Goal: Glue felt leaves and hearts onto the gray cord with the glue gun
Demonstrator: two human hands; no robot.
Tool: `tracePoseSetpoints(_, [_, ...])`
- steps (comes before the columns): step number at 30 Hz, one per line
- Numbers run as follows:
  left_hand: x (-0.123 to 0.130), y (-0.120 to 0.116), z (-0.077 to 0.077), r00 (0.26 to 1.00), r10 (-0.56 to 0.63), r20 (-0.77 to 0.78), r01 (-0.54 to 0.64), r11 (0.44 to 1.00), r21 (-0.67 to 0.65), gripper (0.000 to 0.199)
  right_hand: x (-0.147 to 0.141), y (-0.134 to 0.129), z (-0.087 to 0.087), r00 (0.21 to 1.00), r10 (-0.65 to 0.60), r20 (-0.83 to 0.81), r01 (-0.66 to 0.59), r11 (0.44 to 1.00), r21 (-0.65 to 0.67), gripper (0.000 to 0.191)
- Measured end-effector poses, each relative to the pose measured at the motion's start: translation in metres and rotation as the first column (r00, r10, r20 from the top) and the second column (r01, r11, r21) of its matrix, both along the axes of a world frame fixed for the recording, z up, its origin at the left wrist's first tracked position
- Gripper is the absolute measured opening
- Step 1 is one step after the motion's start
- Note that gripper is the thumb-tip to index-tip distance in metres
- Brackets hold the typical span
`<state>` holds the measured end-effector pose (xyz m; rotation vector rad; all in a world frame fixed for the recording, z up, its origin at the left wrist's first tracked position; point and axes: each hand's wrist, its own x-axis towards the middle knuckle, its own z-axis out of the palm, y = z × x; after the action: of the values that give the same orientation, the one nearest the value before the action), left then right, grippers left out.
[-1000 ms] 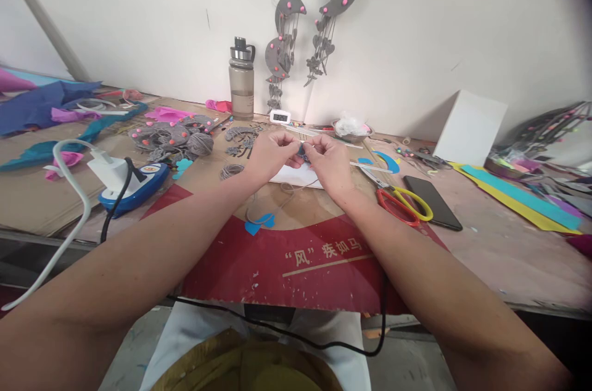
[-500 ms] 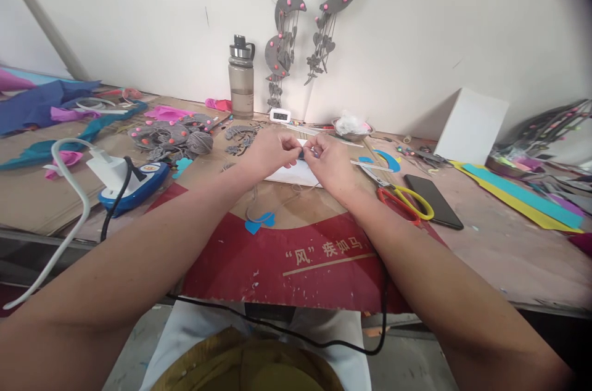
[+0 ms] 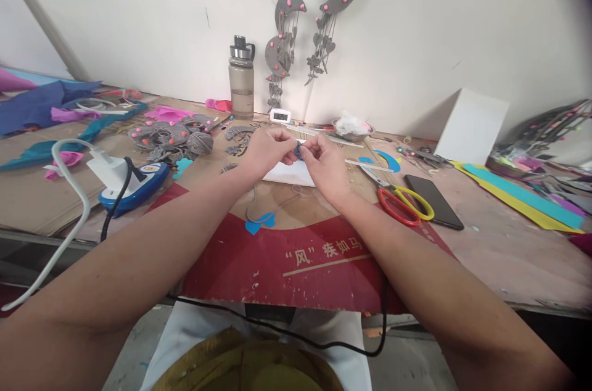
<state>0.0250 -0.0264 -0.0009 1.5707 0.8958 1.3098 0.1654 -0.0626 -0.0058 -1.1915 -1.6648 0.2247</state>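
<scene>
My left hand [image 3: 272,153] and my right hand [image 3: 322,163] meet at the middle of the table, fingertips pinched on a small dark bluish piece [image 3: 298,150]. Its shape is mostly hidden by the fingers. Under the hands lies a white sheet [image 3: 289,174]. A thin grey yarn [image 3: 253,197] runs over the cardboard below them, beside blue paper cutouts [image 3: 259,223]. Right of my right hand are scissors [image 3: 400,201] with one red and one yellow handle.
A black phone [image 3: 435,201] lies by the scissors. Behind stand a bottle [image 3: 241,79] and a small clock [image 3: 280,115]. At left are a power strip [image 3: 150,178] with cables and grey yarn pieces [image 3: 171,135]. Grey moon hangings [image 3: 279,55] are on the wall.
Both hands have shifted slightly left, my right hand more, with the small piece between them. It now shows more blue.
</scene>
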Motion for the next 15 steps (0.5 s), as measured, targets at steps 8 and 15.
tracePoseSetpoints(8, [0.0018, -0.002, -0.003, 0.999, -0.026, 0.035, 0.025, 0.999, 0.03, 0.003, -0.0034, -0.002, 0.0049, 0.98, -0.033, -0.195, 0.013, 0.994, -0.104, 0.013])
tracePoseSetpoints(15, [0.0052, -0.0031, -0.0037, 0.997, -0.031, 0.077, 0.028, 0.999, 0.041, 0.005, -0.0017, 0.0061, -0.0007, 0.943, -0.015, -0.333, -0.037, 0.988, -0.149, 0.018])
